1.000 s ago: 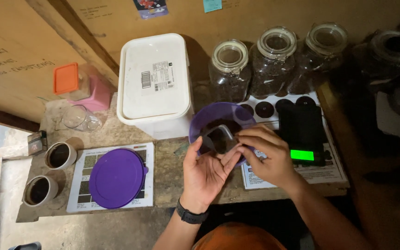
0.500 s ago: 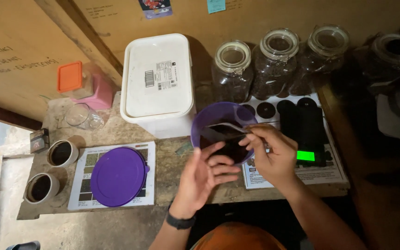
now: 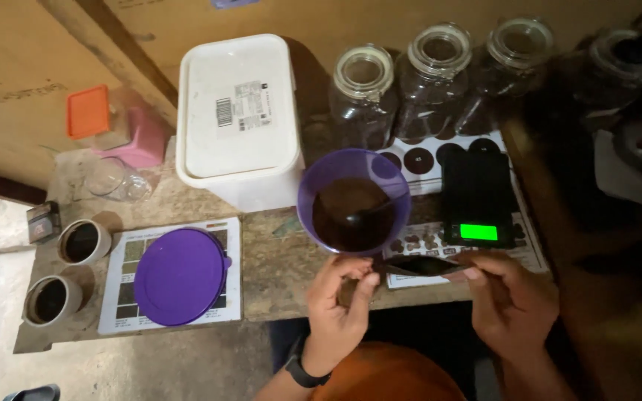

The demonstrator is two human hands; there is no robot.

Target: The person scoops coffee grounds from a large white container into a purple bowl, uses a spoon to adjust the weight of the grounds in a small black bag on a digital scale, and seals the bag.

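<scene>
While both hands (image 3: 425,293) pinch a dark pouch (image 3: 417,265), bare bench edge lies left.

Glossy purple plastic bowl (image 3: 353,194), matt purple plastic lid (image 3: 180,276), clear shiny glass jars (image 3: 362,93), rough worn wooden desk (image 3: 276,256).

Purple bowl (image 3: 354,200) blocks desk (image 3: 276,256) centre, just ahead of both hands. White lidded tub (image 3: 238,119) fills space left of bowl, touching or nearly so. Three glass jars (image 3: 436,82) wall off back edge. Black scale (image 3: 478,199) close on bowl's right; narrow gap between. Purple lid (image 3: 180,276) on chart sheet, two small cups (image 3: 68,271) crowd left end. Bare strip between lid and bowl: open passage.
</scene>
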